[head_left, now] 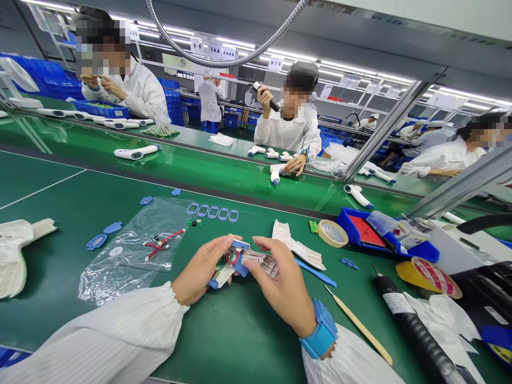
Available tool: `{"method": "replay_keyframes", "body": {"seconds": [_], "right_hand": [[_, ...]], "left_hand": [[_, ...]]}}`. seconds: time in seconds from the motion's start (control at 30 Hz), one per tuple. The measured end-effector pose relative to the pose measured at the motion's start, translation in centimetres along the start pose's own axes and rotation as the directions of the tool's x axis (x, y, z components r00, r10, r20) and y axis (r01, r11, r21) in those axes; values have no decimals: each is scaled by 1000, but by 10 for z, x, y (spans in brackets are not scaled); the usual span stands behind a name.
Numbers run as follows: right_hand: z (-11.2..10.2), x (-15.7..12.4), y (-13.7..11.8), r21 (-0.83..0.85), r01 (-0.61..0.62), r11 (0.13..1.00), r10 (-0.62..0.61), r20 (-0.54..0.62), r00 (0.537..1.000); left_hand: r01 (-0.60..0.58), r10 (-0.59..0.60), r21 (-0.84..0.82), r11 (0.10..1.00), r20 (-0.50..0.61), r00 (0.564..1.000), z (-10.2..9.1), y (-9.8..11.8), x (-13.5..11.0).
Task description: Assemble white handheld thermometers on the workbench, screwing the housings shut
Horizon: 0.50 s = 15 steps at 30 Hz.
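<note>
Both my hands hold a half-open white thermometer shell point(240, 261) with a blue part, red wires and a green circuit board inside. My left hand point(202, 272) is closed around its left end. My right hand point(282, 282), with a blue wrist strap point(320, 328), pinches its right end, fingers curled. A second white shell half point(296, 245) lies just beyond my right hand on the green mat point(224, 330).
A clear bag with red wires point(132, 250) lies left. Blue gaskets point(212, 212), tape rolls point(333, 233), a blue bin point(380, 232), a wooden stick point(358, 324) and a black tool point(416, 330) lie around. Workers in white coats sit beyond the green conveyor point(200, 165).
</note>
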State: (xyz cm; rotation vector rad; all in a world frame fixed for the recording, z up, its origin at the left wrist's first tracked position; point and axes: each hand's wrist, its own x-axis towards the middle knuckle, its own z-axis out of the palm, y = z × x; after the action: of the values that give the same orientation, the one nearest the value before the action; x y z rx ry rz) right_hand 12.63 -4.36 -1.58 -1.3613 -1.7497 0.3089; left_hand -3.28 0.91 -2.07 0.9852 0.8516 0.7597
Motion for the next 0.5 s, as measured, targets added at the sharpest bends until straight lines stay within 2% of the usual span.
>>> {"method": "replay_keyframes", "body": {"seconds": [0.23,0.37,0.5], "right_hand": [[-4,2,3,-199,134,971,-130,35,991],[-2,2,4,-221,159,962,-150,53,987],[-3,3,6,-181,163,970,-146,104,984]], "left_hand": [[44,-45,-45,998,-22,999,0,2,1],[52,-52,-9,999,30,998,0,0,1],[59,-60,32,998,34,998,-1,0,1]]}}
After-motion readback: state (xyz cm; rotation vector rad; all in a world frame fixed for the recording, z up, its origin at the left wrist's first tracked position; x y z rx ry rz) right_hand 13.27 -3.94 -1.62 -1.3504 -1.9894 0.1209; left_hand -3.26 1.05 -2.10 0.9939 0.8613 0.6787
